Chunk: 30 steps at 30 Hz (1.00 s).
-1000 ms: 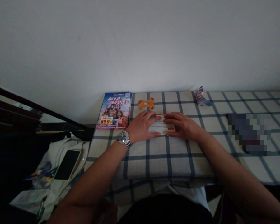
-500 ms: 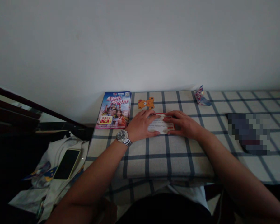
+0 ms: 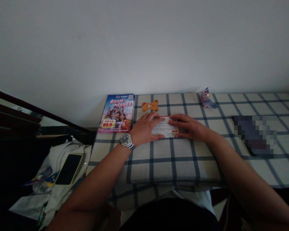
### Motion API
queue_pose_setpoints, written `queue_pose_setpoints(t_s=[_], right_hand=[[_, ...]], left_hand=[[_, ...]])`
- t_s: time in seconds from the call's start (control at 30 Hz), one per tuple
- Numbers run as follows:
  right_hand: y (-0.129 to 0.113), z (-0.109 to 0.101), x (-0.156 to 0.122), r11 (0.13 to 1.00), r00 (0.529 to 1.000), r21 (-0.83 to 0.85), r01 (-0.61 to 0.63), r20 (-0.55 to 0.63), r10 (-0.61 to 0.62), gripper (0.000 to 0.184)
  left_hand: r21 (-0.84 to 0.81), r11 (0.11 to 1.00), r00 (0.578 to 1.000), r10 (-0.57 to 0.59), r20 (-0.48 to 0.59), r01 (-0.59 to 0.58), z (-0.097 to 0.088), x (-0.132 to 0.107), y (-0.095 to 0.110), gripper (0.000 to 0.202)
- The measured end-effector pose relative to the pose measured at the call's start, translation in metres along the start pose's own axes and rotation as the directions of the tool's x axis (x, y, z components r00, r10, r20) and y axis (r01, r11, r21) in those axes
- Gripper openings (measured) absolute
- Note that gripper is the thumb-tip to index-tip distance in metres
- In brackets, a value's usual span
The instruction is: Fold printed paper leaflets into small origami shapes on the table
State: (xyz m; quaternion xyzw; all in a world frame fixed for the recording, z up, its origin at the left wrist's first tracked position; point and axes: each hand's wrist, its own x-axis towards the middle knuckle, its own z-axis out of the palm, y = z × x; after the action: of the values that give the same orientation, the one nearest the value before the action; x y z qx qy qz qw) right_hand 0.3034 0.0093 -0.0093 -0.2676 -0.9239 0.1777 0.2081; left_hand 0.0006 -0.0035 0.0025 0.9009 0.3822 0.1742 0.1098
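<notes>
A folded leaflet [image 3: 168,127], white with red edges and printed lines, lies flat on the checked cloth between my hands. My left hand [image 3: 146,129] grips its left end, with the thumb at the near edge and the fingers at the far edge. At the right end, my right hand [image 3: 191,128] holds it the same way, fingers a little apart on top. Parts of both ends are hidden under the fingers. A metal watch [image 3: 126,141] is on my left wrist.
A stack of colourful flyers [image 3: 117,114] lies at the back left of the cloth-covered table [image 3: 159,166]. Behind the leaflet is a bear picture [image 3: 150,106]. A folded paper piece [image 3: 207,98] stands near the wall. Rightward lies a blurred-out dark object [image 3: 252,134]; a phone [image 3: 69,169] rests lower left.
My right thumb has shifted slightly right along the near edge, showing a bit more of the leaflet. My left hand stays nearly where it was.
</notes>
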Motion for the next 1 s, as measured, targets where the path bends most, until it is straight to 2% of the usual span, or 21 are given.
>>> queue_pose_setpoints(t_s=[0.5,0.7,1.0], right_hand=[[-0.006,-0.001,0.000,1.000,1.000,0.013,-0.018,-0.014,0.018,0.066],[-0.012,-0.001,0.003,0.999,0.999,0.015,-0.045,-0.019,0.045,0.054],[-0.010,0.010,0.005,0.992,0.990,-0.087,-0.089,-0.116,0.078,0.039]], left_hand=[[0.014,1.000,1.000,0.004,0.010,-0.004,-0.002,-0.001,0.002,0.075],[0.038,0.999,1.000,0.008,0.017,-0.009,-0.003,-0.001,0.004,0.074],[0.061,0.998,1.000,0.019,0.024,-0.020,-0.003,-0.002,0.004,0.063]])
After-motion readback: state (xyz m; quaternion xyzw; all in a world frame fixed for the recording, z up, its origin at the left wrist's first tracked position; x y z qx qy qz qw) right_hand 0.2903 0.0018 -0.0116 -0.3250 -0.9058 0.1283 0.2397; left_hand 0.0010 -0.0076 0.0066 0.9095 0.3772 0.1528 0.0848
